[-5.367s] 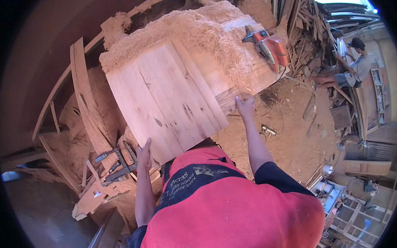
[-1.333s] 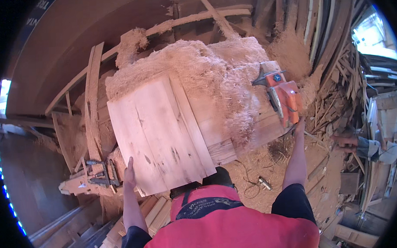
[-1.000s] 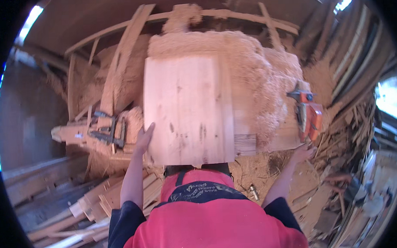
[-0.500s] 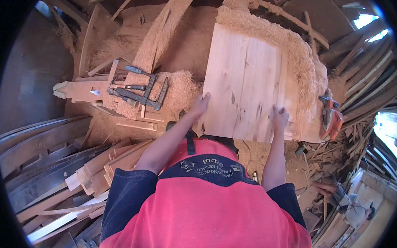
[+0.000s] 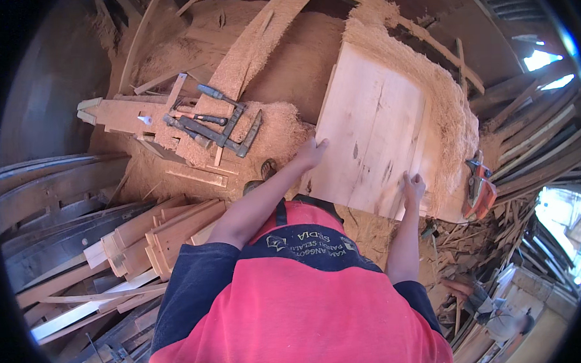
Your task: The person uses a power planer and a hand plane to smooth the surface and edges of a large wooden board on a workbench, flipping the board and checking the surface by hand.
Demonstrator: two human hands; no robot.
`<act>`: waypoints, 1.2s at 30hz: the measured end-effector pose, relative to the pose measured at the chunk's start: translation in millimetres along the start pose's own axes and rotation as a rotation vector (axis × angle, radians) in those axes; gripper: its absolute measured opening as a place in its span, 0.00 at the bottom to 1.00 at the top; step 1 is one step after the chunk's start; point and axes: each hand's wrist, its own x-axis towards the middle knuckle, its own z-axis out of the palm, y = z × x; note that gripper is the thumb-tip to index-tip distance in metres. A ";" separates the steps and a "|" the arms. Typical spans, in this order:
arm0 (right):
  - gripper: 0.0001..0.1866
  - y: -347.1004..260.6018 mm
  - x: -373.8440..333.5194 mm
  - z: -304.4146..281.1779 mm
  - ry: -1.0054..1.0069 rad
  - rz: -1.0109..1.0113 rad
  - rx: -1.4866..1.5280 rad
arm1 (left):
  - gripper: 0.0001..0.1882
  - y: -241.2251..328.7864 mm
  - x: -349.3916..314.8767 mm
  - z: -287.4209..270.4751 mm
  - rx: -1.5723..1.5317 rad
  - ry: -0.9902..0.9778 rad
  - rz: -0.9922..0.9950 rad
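A pale wooden panel [image 5: 368, 127], made of boards side by side with dark knots, lies flat on the workbench in front of me. My left hand [image 5: 311, 154] is closed on its left edge, thumb on the top face. At its near right part, my right hand [image 5: 413, 187] has its fingers curled in, closed at the panel's side; the fingertips are partly hidden. Curly wood shavings [image 5: 444, 93] are heaped along the far and right sides. An orange-red power planer [image 5: 479, 191] sits at the bench's right end, beyond my right hand.
On a shavings-covered beam to the left lie a bar clamp [image 5: 231, 129], a hammer [image 5: 202, 118] and a small white bottle [image 5: 145, 120]. Stacked planks [image 5: 158, 244] stand at lower left; curved timbers [image 5: 545, 134] lean at right. Another person [image 5: 503, 324] is at lower right.
The whole view has shifted and turned slightly, so bench, panel and tools sit further right. Both hands keep about the same places on the panel.
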 end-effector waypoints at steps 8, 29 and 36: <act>0.36 36.4 0.4 9.5 0.132 -0.112 0.044 | 0.33 19.2 -37.2 -24.9 -0.169 0.077 -0.008; 0.26 -6.3 -190.3 83.7 -0.220 0.499 1.394 | 0.29 -195.6 26.4 -253.2 -1.040 1.089 -0.264; 0.24 -12.5 -192.8 62.4 -0.232 0.425 1.448 | 0.16 -113.2 12.8 -237.4 -1.148 0.900 -0.175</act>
